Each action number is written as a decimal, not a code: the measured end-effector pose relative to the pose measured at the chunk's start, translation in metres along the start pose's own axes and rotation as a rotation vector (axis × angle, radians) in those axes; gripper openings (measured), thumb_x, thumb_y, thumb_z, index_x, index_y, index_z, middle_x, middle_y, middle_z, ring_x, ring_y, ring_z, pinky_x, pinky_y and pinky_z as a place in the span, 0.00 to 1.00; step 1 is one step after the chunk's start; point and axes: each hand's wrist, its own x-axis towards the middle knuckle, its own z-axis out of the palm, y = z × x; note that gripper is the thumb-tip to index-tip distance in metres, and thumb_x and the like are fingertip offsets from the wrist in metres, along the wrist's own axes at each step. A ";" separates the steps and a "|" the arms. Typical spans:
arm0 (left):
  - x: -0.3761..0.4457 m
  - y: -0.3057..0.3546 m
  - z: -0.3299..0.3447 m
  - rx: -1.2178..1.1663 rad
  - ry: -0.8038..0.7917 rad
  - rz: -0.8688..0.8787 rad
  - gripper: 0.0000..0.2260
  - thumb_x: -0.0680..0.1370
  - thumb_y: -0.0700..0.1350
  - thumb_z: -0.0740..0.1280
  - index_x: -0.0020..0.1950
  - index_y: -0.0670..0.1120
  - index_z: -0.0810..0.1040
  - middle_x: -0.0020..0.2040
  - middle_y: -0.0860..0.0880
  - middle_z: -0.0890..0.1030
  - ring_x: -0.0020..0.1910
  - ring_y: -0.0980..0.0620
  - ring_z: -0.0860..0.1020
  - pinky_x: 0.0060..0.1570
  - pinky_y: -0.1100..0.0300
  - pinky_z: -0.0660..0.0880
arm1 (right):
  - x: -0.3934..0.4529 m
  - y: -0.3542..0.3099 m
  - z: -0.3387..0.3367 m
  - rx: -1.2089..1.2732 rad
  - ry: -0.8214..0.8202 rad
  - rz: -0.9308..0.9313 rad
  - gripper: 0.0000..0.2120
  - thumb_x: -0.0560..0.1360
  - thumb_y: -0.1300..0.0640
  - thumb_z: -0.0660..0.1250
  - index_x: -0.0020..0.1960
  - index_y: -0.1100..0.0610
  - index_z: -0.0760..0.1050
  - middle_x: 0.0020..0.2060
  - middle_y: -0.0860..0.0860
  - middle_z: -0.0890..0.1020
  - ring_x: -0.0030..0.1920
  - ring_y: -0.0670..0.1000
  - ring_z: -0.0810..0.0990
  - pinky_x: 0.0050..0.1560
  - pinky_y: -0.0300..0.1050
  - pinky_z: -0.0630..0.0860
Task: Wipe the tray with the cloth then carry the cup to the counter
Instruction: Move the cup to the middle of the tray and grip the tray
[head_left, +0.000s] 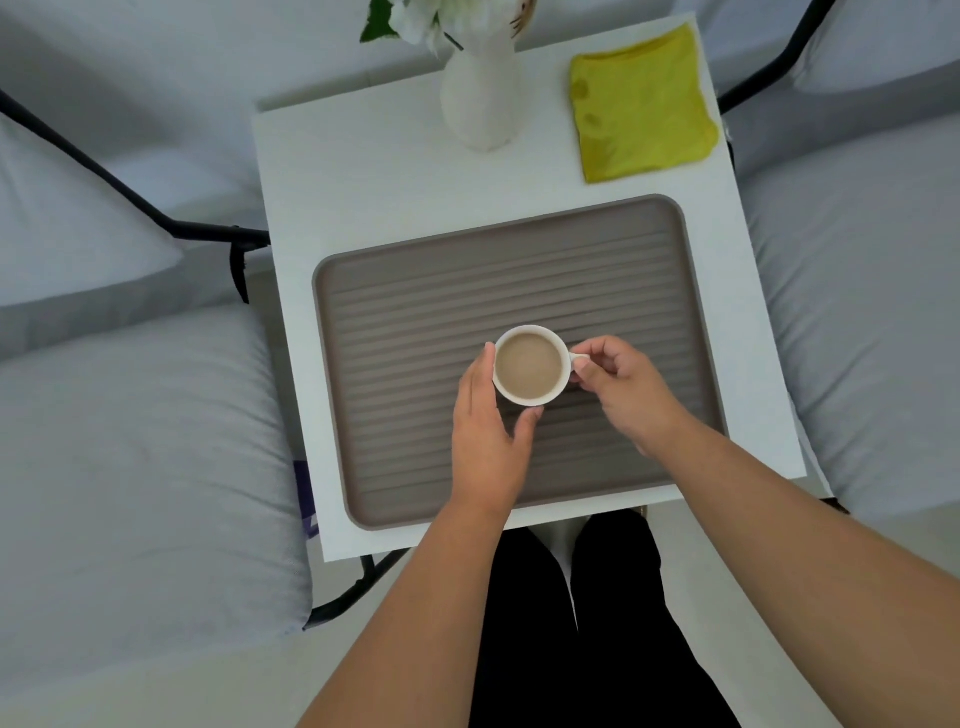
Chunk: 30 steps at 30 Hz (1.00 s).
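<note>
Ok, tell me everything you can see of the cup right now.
The cup is small, white and glossy, like ceramic, round-rimmed, with a small handle pointing right. It stands upright, nearly full of pale brown milky drink, over the middle of the ribbed grey-brown tray; whether it is lifted I cannot tell. The left hand cups its left side, thumb at the near wall; the right hand pinches the handle.

Seen from above, a person's two forearms are bare to the bottom edge of the frame, no sleeves in view. The left hand (485, 441) and right hand (621, 387) wear no rings, watch or gloves. Black trousers (571, 623) cover both legs.
</note>
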 end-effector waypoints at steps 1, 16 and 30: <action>0.001 -0.001 -0.001 0.003 -0.001 0.007 0.36 0.74 0.42 0.71 0.77 0.50 0.56 0.72 0.52 0.66 0.72 0.58 0.62 0.68 0.53 0.66 | 0.000 0.000 0.000 0.003 -0.003 0.001 0.07 0.79 0.60 0.63 0.47 0.50 0.76 0.47 0.55 0.83 0.49 0.50 0.81 0.62 0.53 0.75; 0.003 -0.063 -0.081 0.230 0.182 -0.114 0.32 0.76 0.48 0.70 0.76 0.50 0.60 0.74 0.46 0.63 0.73 0.49 0.60 0.71 0.52 0.61 | 0.001 -0.014 -0.057 -0.315 0.368 -0.136 0.07 0.77 0.53 0.65 0.55 0.49 0.76 0.54 0.49 0.76 0.50 0.46 0.76 0.55 0.39 0.72; 0.006 -0.099 -0.089 0.228 0.316 -0.351 0.22 0.81 0.47 0.59 0.75 0.45 0.62 0.67 0.43 0.66 0.62 0.44 0.71 0.61 0.54 0.68 | -0.005 0.028 -0.066 -0.488 0.544 -0.068 0.24 0.78 0.61 0.62 0.72 0.53 0.60 0.62 0.56 0.68 0.60 0.53 0.72 0.63 0.46 0.69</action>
